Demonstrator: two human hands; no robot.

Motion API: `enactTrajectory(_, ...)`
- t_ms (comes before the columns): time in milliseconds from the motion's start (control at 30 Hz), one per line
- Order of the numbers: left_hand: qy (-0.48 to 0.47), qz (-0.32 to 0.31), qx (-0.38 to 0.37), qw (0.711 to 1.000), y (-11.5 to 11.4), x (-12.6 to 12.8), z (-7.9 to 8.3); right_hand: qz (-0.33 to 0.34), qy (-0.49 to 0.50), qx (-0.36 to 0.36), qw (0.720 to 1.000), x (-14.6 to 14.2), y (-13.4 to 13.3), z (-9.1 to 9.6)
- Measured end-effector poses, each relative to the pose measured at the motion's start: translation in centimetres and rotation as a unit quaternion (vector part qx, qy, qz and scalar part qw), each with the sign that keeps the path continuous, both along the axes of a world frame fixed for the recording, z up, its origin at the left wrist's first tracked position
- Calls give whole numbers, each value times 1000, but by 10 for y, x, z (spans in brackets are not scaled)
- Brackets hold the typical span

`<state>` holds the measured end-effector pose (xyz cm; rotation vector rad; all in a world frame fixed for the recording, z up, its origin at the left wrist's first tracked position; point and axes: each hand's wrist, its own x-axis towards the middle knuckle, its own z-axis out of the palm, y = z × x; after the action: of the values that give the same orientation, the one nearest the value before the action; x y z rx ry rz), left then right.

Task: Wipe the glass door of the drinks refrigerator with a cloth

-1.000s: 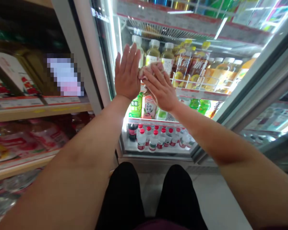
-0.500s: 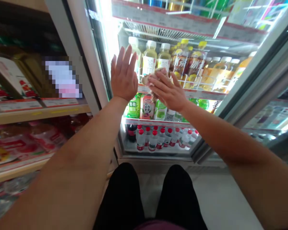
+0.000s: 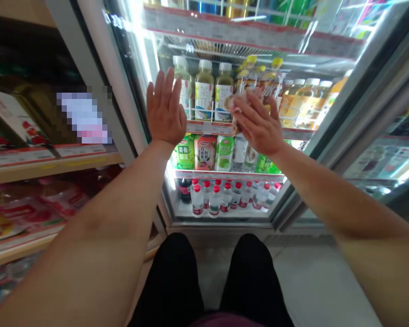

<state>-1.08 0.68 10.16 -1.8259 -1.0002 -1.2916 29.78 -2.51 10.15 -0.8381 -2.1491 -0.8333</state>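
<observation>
A tall glass door [image 3: 204,47] of a lit drinks fridge stands in front of me, with bottles showing through it. My left hand [image 3: 167,113] lies flat on the left part of the glass, fingers stretched upward, holding nothing. Under my right hand [image 3: 262,125] is a crumpled, pale pinkish-brown cloth [image 3: 236,102], pressed against the glass. The palm and fingers cover part of the cloth. Behind the glass, between my hands, are white-capped tea bottles [image 3: 204,91]; yellow-capped bottles [image 3: 248,75] stand behind the cloth, partly hidden.
On the left, an open shelf [image 3: 54,165] carries large oil bottles above pink-labelled bottles. The fridge's metal frame [image 3: 296,200] runs down the right, beside another glass door. Red-capped water bottles [image 3: 214,200] stand on the bottom shelf. My knees [image 3: 179,268] are close below.
My right hand has slid the cloth to the right across the glass, uncovering the tea bottles. My left hand stays flat on the door; the view has shifted slightly.
</observation>
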Motion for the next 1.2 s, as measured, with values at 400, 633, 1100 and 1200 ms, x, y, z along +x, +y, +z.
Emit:
enactTrajectory(400,-37,-83,-47,995,-1,0,1,-64,49,49,996,72,2,-14)
enactTrajectory(633,-36,-61,-49,996,0,1,2,-65,87,64,992,99,-1,-34)
enactTrajectory(1100,-43,-47,-48,997,-2,3,2,-77,269,171,945,142,26,-108)
enactTrajectory(1200,-37,-48,-36,998,1,1,1,-69,250,165,952,144,22,-104)
